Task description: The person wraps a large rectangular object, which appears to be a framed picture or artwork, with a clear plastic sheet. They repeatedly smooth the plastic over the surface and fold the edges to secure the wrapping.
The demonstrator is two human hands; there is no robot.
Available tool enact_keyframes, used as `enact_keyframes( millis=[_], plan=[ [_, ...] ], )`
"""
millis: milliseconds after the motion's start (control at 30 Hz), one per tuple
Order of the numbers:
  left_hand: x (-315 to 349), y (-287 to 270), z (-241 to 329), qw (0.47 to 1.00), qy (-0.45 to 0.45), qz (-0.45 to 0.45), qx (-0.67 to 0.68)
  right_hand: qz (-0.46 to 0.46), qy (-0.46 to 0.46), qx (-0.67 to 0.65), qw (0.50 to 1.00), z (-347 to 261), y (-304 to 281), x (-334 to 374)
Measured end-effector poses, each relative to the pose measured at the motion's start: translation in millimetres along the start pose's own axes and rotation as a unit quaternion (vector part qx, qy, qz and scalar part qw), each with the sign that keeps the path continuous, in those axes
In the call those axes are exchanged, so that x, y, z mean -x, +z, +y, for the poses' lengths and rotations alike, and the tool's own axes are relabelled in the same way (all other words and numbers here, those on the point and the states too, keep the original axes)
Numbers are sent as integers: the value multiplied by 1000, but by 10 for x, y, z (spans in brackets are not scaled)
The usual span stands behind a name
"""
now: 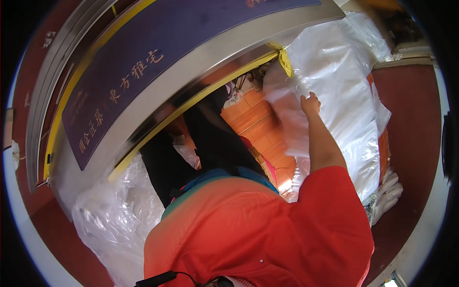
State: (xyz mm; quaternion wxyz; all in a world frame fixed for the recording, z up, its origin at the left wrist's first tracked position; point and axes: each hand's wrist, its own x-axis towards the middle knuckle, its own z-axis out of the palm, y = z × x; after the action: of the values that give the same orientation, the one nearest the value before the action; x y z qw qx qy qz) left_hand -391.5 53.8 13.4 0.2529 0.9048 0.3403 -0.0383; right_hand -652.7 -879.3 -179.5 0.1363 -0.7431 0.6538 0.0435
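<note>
white plastic bag (334, 76) seemingly pinched by right hand (310, 103); left hand hidden.

A long dark blue sign (158, 62) with gold lettering, framed in silver and yellow, arcs overhead. Just right of the sign's lower end stand stacked orange cartons (256, 126), with a large white plastic-wrapped bundle (344, 95) beyond them. Another clear-wrapped bundle (117, 220) lies below the sign.
</note>
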Motion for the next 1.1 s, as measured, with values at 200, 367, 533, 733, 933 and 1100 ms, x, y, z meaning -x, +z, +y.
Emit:
enact_keyframes(
  millis=[200,367,533,733,933,1100],
  plan=[
    [-580,-752,793,916,79,81,-384,-157,-21,22,987,1365,327,-222],
    [661,940,3540,789,583,79,-178,-145,154,160,964,1071,-399,-164],
    [1890,2251,4933,628,764,-32,-146,125,-258,189,939,-342,-438,-718],
    [2028,2358,5105,667,733,-55,-124,-83,-268,382,880,-733,-299,-686],
    [2056,2370,5086,669,735,-31,-110,-239,-521,174,801,-971,-210,384],
    [2747,2267,5051,557,819,-137,-22,-250,-617,-29,746,-1743,-1037,1668]
  ],
)
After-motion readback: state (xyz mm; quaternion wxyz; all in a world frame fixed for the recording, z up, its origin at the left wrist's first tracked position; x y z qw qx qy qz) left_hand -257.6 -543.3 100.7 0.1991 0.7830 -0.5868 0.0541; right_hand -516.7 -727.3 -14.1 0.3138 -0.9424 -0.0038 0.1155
